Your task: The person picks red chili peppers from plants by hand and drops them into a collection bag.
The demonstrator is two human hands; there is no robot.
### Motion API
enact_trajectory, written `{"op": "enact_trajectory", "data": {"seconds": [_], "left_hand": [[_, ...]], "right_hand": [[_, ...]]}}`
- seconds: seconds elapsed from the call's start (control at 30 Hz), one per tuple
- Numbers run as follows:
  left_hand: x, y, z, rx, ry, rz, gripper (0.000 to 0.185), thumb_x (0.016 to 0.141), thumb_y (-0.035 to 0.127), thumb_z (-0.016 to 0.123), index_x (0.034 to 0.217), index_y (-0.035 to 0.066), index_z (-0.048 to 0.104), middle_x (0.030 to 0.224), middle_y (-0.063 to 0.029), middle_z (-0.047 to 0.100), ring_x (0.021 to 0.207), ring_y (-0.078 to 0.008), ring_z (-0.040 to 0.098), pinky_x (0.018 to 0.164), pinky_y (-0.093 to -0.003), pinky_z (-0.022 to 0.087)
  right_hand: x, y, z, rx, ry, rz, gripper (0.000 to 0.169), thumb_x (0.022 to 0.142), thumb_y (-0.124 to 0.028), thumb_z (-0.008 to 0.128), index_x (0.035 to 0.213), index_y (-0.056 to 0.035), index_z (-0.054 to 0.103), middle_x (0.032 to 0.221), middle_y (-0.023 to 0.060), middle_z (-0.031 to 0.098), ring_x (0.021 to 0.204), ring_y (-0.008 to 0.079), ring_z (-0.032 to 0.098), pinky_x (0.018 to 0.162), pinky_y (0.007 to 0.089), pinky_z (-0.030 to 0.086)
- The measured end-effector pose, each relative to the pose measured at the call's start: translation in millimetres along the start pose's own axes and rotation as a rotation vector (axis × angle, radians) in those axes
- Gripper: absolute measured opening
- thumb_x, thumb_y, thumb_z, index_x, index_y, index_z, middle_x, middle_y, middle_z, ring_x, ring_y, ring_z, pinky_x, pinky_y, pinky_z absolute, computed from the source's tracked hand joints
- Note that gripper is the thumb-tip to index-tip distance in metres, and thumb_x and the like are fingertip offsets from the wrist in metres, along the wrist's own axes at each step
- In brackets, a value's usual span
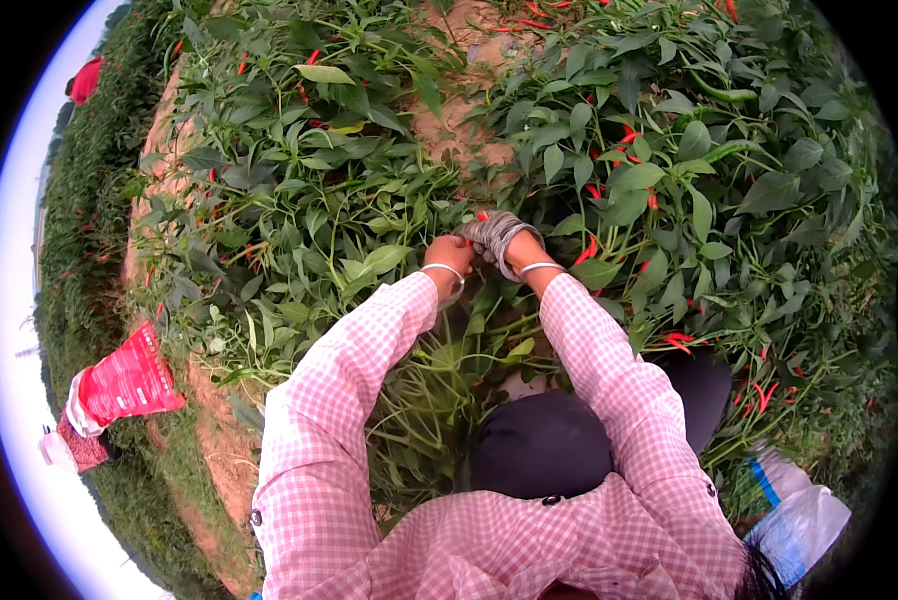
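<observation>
My left hand [449, 256], bare with a white bangle at the wrist, meets my right hand [498, 235] low among the chili pepper plants [374, 217]. A grey knitted glove covers my right hand, and a bangle circles that wrist too. A bit of red chili pepper [482, 216] shows at the gloved fingers, which are curled around it. Another spot of red lies between the hands. The fingers of my left hand are bent inward, and their tips are hidden. Red chili peppers [588, 250] hang on the plant just right of the glove.
Reddish soil [456, 124] runs between the plants ahead. Green chili peppers [726, 91] hang at the upper right. A red sack [130, 379] stands at left, with a person [81, 442] beside it. Another person [86, 80] is farther off. A white-and-blue plastic sack [805, 517] lies at lower right.
</observation>
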State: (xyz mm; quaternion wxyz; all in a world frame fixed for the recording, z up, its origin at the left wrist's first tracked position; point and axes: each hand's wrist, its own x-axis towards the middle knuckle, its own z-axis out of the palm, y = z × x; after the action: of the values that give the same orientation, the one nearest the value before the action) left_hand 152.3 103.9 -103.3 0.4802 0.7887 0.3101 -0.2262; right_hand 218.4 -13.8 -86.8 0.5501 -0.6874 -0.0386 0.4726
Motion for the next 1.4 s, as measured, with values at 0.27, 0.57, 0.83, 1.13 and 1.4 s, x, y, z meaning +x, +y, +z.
{"op": "enact_trajectory", "data": {"seconds": [0.27, 0.57, 0.83, 1.13, 1.4], "left_hand": [[-50, 21, -22, 0.030, -0.031, 0.342, 0.020, 0.077, 0.017, 0.059, 0.078, -0.003, 0.062, 0.057, -0.0081, 0.059, 0.044, -0.0135, 0.055, 0.048, -0.0267, 0.045], [-39, 42, -13, 0.091, -0.081, 0.207, 0.020, 0.081, 0.017, 0.053, 0.082, -0.003, 0.054, 0.060, -0.0076, 0.059, 0.047, -0.0130, 0.054, 0.042, -0.0240, 0.042], [41, 28, -24, 0.775, 0.184, 0.400, 0.020, 0.076, 0.013, 0.052, 0.088, -0.002, 0.056, 0.086, -0.0213, 0.060, 0.076, -0.0331, 0.060, 0.065, -0.0403, 0.048], [-33, 28, -47, 1.335, -0.181, 0.635, 0.013, 0.069, 0.009, 0.053, 0.075, 0.006, 0.064, 0.074, -0.0129, 0.063, 0.080, -0.0285, 0.060, 0.071, -0.0343, 0.047], [7, 13, -35, 0.696, 0.163, 0.446, 0.012, 0.070, 0.003, 0.050, 0.078, -0.003, 0.057, 0.078, -0.0221, 0.060, 0.075, -0.0400, 0.057, 0.065, -0.0420, 0.048]], "right_hand": [[-9, -14, -1, -0.358, 0.080, 0.024, 0.029, 0.074, -0.029, 0.057, 0.085, -0.0016, 0.058, 0.074, 0.0173, 0.059, 0.059, 0.0293, 0.049, 0.061, 0.0390, 0.043], [-34, -43, -18, 0.696, 0.474, -0.203, 0.007, 0.079, -0.014, 0.054, 0.073, -0.0110, 0.053, 0.054, -0.0007, 0.046, 0.042, 0.0104, 0.043, 0.036, 0.0236, 0.030], [-13, -75, -17, 1.006, 0.366, -0.035, 0.016, 0.078, -0.022, 0.061, 0.073, -0.0106, 0.052, 0.056, -0.0005, 0.048, 0.038, 0.0089, 0.035, 0.034, 0.0235, 0.027], [67, 1, -23, -0.406, 0.393, -0.144, 0.021, 0.079, -0.022, 0.053, 0.079, -0.0013, 0.059, 0.077, 0.0165, 0.060, 0.063, 0.0302, 0.054, 0.058, 0.0359, 0.043], [81, 15, -5, -0.725, 0.384, -0.114, 0.025, 0.080, -0.017, 0.047, 0.091, 0.0016, 0.059, 0.097, 0.0216, 0.058, 0.088, 0.0348, 0.057, 0.071, 0.0393, 0.045]]}}
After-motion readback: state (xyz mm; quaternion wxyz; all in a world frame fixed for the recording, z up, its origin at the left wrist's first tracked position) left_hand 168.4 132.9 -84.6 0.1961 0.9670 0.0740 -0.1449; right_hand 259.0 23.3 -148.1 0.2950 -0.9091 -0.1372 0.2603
